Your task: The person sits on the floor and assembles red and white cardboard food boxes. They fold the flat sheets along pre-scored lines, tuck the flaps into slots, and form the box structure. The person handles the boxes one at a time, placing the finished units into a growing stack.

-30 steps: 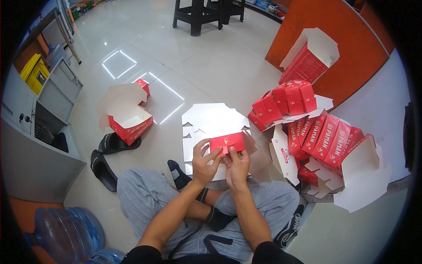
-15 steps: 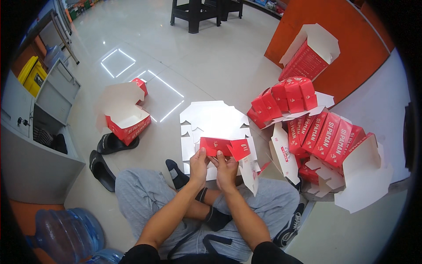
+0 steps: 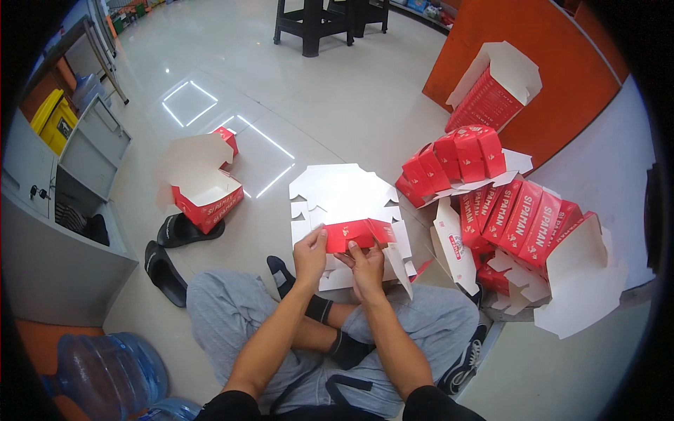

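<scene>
A partly folded red and white cardboard box [image 3: 349, 234] is held between both hands above my crossed legs. My left hand [image 3: 311, 255] is closed on its left end, thumb on the red face. At its lower middle, my right hand [image 3: 364, 264] grips the edge, thumb in front and fingers curled beneath. One flap [image 3: 400, 269] hangs down to the right, white side out. Under the box lie flat white carton sheets [image 3: 342, 184] with notched edges, on the floor. The fingers behind the cardboard are hidden.
On the right stand several folded red boxes [image 3: 523, 216] in rows, with an open carton [image 3: 495, 84] behind them. An open red box [image 3: 210, 196] sits at left beside black slippers [image 3: 165, 272]. A grey cabinet [image 3: 63, 266] and water jugs [image 3: 112, 372] line the left edge.
My left hand has shifted left and up to the box's left end. The red face has turned slightly, and the hanging flap has swung up a little.
</scene>
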Available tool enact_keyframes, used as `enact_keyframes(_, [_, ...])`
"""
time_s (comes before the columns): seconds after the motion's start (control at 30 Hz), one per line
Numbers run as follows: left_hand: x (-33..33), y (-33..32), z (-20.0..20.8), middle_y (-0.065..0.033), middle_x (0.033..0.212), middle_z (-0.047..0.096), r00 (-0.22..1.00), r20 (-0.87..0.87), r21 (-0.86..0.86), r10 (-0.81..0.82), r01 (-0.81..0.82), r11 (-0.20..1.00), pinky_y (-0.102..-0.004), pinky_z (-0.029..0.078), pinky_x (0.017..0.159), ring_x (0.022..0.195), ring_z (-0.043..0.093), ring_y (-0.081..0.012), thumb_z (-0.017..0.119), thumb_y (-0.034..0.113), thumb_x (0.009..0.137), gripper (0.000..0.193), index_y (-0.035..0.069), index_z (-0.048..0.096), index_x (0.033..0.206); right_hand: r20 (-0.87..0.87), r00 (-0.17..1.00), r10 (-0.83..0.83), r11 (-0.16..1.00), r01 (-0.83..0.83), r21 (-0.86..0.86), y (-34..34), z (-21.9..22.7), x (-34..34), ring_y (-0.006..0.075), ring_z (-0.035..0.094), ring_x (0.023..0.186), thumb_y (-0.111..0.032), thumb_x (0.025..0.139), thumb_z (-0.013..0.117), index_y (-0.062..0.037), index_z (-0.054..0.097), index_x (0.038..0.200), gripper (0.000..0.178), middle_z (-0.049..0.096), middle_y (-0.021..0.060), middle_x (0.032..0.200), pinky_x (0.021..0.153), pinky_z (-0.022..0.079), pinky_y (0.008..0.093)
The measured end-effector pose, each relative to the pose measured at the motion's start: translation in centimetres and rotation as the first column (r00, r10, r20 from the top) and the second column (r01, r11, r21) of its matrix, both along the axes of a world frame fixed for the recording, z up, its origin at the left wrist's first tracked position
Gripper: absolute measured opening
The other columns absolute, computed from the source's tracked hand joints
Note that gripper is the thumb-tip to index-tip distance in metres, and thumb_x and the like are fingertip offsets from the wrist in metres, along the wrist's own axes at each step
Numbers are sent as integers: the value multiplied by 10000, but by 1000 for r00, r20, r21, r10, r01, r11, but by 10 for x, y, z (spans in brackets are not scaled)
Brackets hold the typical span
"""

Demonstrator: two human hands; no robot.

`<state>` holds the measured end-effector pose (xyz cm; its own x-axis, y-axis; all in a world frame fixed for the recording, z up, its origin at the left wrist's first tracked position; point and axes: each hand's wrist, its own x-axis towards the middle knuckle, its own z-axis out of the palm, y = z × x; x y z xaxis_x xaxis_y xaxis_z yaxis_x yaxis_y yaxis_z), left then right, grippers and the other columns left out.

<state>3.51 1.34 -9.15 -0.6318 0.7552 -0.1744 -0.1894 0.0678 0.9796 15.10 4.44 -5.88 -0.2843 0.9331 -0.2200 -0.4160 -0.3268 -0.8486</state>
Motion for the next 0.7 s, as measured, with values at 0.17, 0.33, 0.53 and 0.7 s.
enact_keyframes(0.17, [-11, 4, 33, -175, 1296, 659, 786, -521, 64, -331, 423, 904, -346, 485, 1019, 1168, 637, -266, 742, 215, 913, 564, 0, 561, 1401, 77, 987, 141, 990, -139, -33, 13, 5, 14, 231, 710, 956, -65, 987, 596, 8, 516, 1274, 307, 660, 139, 1134, 792, 648, 366])
enact_keyframes(0.33, [-21, -3, 42, -192, 1244, 674, 747, -536, 34, -394, 486, 873, -356, 504, 975, 1119, 662, -269, 757, 228, 894, 593, 22, 552, 1412, 128, 981, 143, 988, -135, -72, 22, 23, 24, 225, 705, 972, -53, 976, 594, 24, 511, 1258, 304, 645, 156, 1140, 787, 648, 365])
enact_keyframes(0.53, [-13, -1, 51, -207, 1167, 684, 670, -670, -6, -320, 426, 905, -396, 538, 904, 1044, 673, -355, 750, 196, 879, 547, 29, 582, 1373, 579, 708, -404, 686, -184, 704, 22, 20, 32, 230, 684, 997, -71, 977, 601, 52, 448, 1364, 434, 634, 198, 1198, 780, 600, 318])
enact_keyframes(0.7, [-14, -2, 53, -200, 1142, 685, 633, -703, -31, -326, 430, 902, -412, 545, 872, 1009, 674, -365, 716, 204, 908, 507, 15, 582, 1358, 505, 801, -320, 751, -111, 651, 14, 48, 25, 234, 680, 1001, -126, 991, 617, 9, 393, 1481, 556, 638, 206, 1226, 791, 568, 311])
